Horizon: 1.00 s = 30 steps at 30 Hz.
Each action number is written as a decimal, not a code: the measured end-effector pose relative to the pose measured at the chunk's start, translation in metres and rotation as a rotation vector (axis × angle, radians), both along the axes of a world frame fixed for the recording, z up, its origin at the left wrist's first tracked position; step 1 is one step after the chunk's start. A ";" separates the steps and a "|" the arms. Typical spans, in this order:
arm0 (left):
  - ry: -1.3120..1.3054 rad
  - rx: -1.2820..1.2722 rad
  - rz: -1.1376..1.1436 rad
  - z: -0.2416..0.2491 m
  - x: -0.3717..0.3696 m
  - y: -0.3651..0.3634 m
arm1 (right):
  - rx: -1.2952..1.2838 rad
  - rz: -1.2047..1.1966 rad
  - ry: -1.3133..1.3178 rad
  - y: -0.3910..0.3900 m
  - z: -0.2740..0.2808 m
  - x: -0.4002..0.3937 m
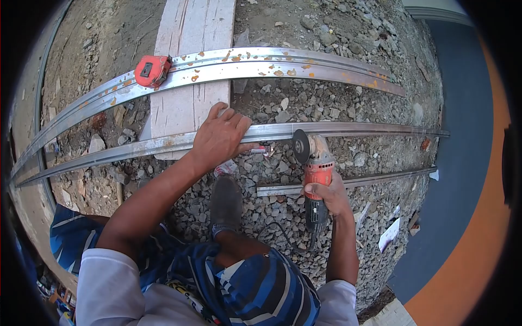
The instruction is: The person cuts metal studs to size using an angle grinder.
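Observation:
My left hand (221,136) is wrapped over a long metal bar (163,143), pressing it where it crosses a pale wooden plank (190,103). In my right hand (329,193) is a red and black angle grinder (318,179), held upright in view with its dark disc (301,146) at the near edge of the same bar. Whether the disc touches the metal I cannot tell. Farther off, a wider metal channel (217,70) with orange-brown spots lies across the plank. A red tape measure (153,71) rests on that channel.
A shorter metal bar (375,180) lies on the gravel (250,217) behind the grinder. My shoe (226,204) is on the stones. A white paper scrap (389,235) lies at the right, near a grey and orange surface (451,217). A dark cord trails below the grinder.

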<state>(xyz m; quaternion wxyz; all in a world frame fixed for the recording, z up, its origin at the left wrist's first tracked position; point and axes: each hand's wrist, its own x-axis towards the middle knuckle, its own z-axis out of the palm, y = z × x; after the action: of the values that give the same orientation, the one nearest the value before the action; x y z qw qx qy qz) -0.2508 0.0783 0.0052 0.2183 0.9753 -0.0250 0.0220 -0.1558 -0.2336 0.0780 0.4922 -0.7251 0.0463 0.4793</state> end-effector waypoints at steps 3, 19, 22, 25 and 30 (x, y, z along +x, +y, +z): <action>-0.057 0.033 0.002 0.000 0.000 0.000 | 0.003 -0.004 -0.002 -0.001 -0.002 -0.001; 0.026 0.012 -0.001 -0.002 0.000 0.000 | -0.028 -0.006 -0.034 0.012 0.005 0.006; 0.023 0.005 -0.004 -0.003 0.000 0.001 | -0.028 0.000 -0.024 0.011 0.003 0.006; 0.032 -0.003 -0.007 -0.004 -0.001 0.001 | -0.035 0.008 -0.042 0.008 0.000 0.006; 0.030 0.015 0.000 -0.002 -0.001 0.000 | -0.058 0.011 -0.035 0.013 0.004 0.006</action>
<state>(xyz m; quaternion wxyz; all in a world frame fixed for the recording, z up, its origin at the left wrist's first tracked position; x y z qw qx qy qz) -0.2517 0.0788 0.0030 0.2114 0.9771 -0.0220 0.0072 -0.1495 -0.2210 0.0817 0.4690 -0.7476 0.0475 0.4679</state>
